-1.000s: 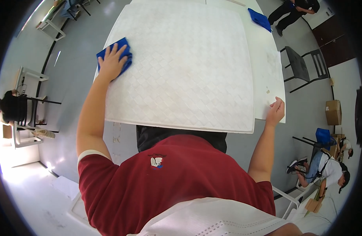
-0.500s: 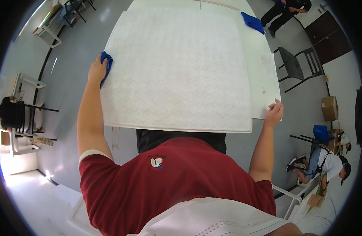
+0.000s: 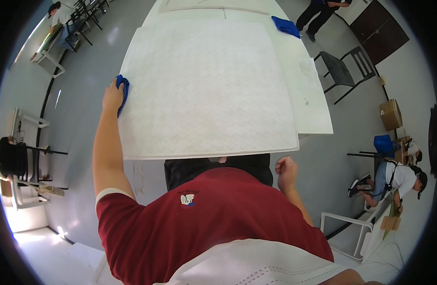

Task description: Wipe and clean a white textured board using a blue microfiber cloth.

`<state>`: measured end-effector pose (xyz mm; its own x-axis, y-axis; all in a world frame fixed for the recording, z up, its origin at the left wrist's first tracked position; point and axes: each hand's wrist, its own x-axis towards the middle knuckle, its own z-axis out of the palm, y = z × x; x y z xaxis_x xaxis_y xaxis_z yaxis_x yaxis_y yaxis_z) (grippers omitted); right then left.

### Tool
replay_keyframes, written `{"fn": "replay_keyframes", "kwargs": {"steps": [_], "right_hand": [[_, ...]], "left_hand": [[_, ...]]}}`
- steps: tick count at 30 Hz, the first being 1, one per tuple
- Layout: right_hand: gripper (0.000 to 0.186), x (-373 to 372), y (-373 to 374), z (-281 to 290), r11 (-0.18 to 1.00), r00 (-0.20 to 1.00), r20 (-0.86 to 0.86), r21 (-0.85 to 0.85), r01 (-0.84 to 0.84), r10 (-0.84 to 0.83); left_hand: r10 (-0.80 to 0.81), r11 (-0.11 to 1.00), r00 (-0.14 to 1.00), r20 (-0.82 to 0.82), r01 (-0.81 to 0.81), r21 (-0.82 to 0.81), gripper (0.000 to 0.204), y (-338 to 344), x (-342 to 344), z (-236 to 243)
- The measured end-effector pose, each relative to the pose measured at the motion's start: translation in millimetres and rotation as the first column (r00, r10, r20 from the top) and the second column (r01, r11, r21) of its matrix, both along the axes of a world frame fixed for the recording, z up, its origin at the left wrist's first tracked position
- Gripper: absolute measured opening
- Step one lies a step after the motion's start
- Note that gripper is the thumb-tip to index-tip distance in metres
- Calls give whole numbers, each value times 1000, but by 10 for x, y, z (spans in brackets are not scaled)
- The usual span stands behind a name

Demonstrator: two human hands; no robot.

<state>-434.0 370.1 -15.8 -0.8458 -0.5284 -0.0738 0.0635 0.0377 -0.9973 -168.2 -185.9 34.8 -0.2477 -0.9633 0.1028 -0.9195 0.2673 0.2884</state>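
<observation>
A large white board (image 3: 204,90) with a faint woven pattern lies flat in front of me. My left hand (image 3: 112,96) is closed around a blue cloth (image 3: 125,92), which rests against the board's left edge. Just off the near right corner of the board, my right hand (image 3: 287,170) is held close to my body with its fingers curled. I see nothing in it, and it touches neither board nor table.
The board lies on a white table (image 3: 316,107), which shows along the right side. A second blue cloth (image 3: 286,26) sits at the far right. Beyond the table stand a black chair (image 3: 339,69) and a cardboard box (image 3: 391,115). Other people are around the room.
My right hand has left the table's right edge and come in toward my body, curling. My left hand, still on the blue cloth, has slid slightly nearer along the board's edge.
</observation>
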Motion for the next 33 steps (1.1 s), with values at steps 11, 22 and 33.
{"fn": "replay_keyframes", "kwargs": {"steps": [11,22,33], "right_hand": [[33,308,-520,276,967,791,576,-245,-75,207],[31,339,-554,311,979,820,548,-193,-64,162],[38,408,-498,304,970,838,489,-129,-208,245]], "left_hand": [[-18,999,999,-48,20,42,50,-42,49,-46],[-123,992,983,-135,122,-20,47,-139,195,-101],[-129,985,957,-260,153,75,49,-50,656,-128]]}}
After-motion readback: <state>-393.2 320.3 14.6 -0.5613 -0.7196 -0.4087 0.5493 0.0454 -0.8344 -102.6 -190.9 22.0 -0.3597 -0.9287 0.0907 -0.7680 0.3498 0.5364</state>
